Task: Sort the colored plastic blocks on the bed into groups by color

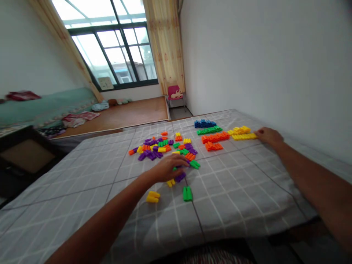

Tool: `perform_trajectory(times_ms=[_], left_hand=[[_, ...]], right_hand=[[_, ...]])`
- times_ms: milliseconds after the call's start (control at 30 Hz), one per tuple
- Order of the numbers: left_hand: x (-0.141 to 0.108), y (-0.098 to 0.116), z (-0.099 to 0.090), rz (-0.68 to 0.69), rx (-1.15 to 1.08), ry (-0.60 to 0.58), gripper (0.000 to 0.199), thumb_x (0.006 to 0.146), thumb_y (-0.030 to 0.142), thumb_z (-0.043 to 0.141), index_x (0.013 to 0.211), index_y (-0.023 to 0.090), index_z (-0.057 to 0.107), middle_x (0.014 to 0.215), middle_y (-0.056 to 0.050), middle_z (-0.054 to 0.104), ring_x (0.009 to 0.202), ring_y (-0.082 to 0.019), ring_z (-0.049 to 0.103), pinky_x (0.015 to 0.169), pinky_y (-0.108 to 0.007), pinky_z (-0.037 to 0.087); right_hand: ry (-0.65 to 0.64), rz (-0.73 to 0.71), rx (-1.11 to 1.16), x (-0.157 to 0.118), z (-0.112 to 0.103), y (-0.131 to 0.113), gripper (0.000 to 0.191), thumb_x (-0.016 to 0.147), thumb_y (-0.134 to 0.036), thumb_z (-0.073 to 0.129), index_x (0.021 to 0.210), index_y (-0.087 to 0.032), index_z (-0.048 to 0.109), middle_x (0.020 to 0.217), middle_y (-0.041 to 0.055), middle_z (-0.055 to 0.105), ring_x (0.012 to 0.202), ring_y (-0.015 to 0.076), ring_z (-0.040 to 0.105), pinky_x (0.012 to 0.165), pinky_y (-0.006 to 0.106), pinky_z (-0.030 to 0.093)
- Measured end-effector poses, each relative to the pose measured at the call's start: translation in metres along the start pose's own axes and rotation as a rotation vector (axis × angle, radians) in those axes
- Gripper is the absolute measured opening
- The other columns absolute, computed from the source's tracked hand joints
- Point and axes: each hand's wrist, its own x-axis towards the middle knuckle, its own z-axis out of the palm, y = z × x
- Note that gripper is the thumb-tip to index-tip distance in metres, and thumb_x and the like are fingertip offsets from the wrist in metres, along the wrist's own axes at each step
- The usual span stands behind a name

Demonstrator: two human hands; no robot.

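My left hand [172, 167] reaches over the near edge of a loose pile of two-pronged plastic pieces [150, 154] in purple, orange, green and yellow. Its fingers are spread, thumb apart, just above a purple piece [180, 177]. Further right, the closed fingers of my right hand [270, 136] meet the end of a row of yellow pieces [244, 136]; the tips are partly hidden, and a yellow piece appears to be between them. Nearer to me lie a green piece [187, 194] and a yellow piece [153, 197], apart from the pile.
Rows of blue [205, 124], green [209, 130] and orange pieces [215, 138] stand left of the yellow rows. Everything rests on a grey checked cloth [233, 205]. A white wall [261, 66] runs along the right. A pink chair [173, 91] stands beyond the far edge.
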Motion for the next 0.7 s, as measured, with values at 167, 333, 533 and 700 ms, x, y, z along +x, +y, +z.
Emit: perform_trajectory(times_ms=[167, 333, 533, 700], left_hand=[[-0.014, 0.039, 0.032, 0.172, 0.112, -0.176, 0.040, 0.091, 0.046, 0.054, 0.127, 0.028, 0.060, 0.139, -0.009, 0.054, 0.131, -0.026, 0.046, 0.111, -0.042, 0.034], [-0.031, 0.004, 0.031, 0.093, 0.293, -0.113, 0.029, 0.093, 0.032, 0.052, 0.119, 0.029, 0.065, 0.140, -0.005, 0.054, 0.136, -0.024, 0.040, 0.115, -0.043, 0.025], [-0.044, -0.068, -0.004, -0.274, 0.426, 0.018, 0.032, 0.097, 0.029, 0.044, 0.120, 0.029, 0.066, 0.141, -0.006, 0.053, 0.134, -0.023, 0.041, 0.112, -0.042, 0.029], [-0.068, -0.051, -0.034, -0.322, 0.127, 0.001, 0.031, 0.095, 0.037, 0.048, 0.115, 0.025, 0.069, 0.128, -0.009, 0.061, 0.119, -0.023, 0.054, 0.104, -0.038, 0.038]], right_hand=[[0.121, -0.193, 0.017, -0.005, -0.007, -0.033, 0.033, 0.090, -0.038, 0.045, 0.106, -0.019, 0.066, 0.113, 0.0167, 0.064, 0.096, 0.0319, 0.063, 0.077, 0.043, 0.047], [0.207, -0.436, 0.146, -0.037, -0.029, -0.115, 0.025, 0.087, -0.029, 0.047, 0.102, -0.022, 0.066, 0.112, 0.0120, 0.065, 0.082, 0.0228, 0.063, 0.080, 0.039, 0.049], [-0.023, -0.753, 0.403, -0.106, -0.034, -0.231, 0.027, 0.088, -0.027, 0.047, 0.107, -0.021, 0.065, 0.112, 0.0108, 0.067, 0.090, 0.0233, 0.065, 0.080, 0.035, 0.052], [-0.430, -1.077, 0.199, -0.160, -0.023, -0.280, 0.041, 0.084, -0.046, 0.060, 0.119, -0.026, 0.064, 0.122, 0.0111, 0.064, 0.091, 0.0248, 0.067, 0.075, 0.034, 0.052]])
